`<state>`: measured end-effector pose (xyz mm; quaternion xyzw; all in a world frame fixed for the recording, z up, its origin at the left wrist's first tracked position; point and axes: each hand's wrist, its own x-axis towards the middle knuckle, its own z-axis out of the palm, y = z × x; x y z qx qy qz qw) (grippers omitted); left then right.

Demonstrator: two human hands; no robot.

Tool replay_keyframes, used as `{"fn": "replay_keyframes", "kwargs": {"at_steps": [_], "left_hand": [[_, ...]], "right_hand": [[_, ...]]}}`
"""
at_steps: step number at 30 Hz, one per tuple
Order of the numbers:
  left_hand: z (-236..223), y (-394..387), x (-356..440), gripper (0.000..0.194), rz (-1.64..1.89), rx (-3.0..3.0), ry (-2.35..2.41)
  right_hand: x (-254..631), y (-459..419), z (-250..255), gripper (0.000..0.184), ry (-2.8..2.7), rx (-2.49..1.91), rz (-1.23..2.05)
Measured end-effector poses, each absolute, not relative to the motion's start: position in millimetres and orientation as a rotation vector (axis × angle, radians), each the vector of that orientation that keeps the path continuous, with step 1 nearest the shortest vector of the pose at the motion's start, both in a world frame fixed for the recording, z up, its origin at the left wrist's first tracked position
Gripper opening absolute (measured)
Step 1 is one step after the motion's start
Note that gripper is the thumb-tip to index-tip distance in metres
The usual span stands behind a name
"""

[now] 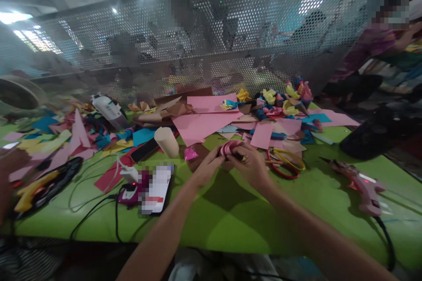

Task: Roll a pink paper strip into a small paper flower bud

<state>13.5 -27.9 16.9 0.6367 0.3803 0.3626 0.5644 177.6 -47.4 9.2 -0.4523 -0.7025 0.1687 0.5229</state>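
Above the table's middle, a small coil of pink paper (230, 146) is pinched between my two hands. My left hand (208, 166) grips its left side, with the fingers closed. On the other side my right hand (251, 161) has thumb and fingers pressed on the coil. Fingers partly hide it, and its exact make is too small to tell. Just left of the hands lie a shiny pink packet (190, 153) and a standing beige cardboard tube (167, 142). Red and yellow scissor-like handles (286, 164) rest right of my right hand.
A pink glue gun (365, 186) with a cable lies at right. A phone (158, 189), a power adapter (131, 191) and cords are at left. Pink sheets (207, 125) and colored scraps cover the back. A co-worker's hand (11, 171) is at far left, near a yellow-handled tool (39, 189).
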Motion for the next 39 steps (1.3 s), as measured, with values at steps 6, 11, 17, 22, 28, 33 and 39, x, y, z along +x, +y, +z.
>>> {"fn": "replay_keyframes", "kwargs": {"at_steps": [6, 11, 17, 22, 28, 33, 39], "left_hand": [[19.6, -27.6, 11.6, 0.048, 0.852, 1.627, 0.86], [16.2, -27.5, 12.3, 0.05, 0.875, 1.747, 0.867], [13.5, -27.4, 12.1, 0.05, 0.873, 1.841, 0.886], [12.4, -27.3, 12.0, 0.051, 0.871, 1.831, 0.868], [15.5, -29.4, 12.4, 0.046, 0.881, 1.69, 0.892], [18.7, -30.3, 11.6, 0.046, 0.863, 1.592, 0.903], [10.5, -25.2, 8.4, 0.047, 0.868, 1.49, 0.895]], "right_hand": [[178.4, -47.9, 13.4, 0.013, -1.681, -1.038, 0.465], [178.2, -49.0, 15.2, 0.014, -1.679, -1.032, 0.506], [178.2, -48.6, 12.9, 0.015, -1.688, -1.063, 0.477], [177.2, -48.9, 12.9, 0.016, -1.687, -1.08, 0.414], [175.8, -50.1, 14.4, 0.018, -1.71, -1.026, 0.376], [176.2, -48.3, 13.3, 0.015, -1.717, -0.99, 0.356], [180.5, -45.0, 14.2, 0.016, -1.748, -0.951, 0.437]]}}
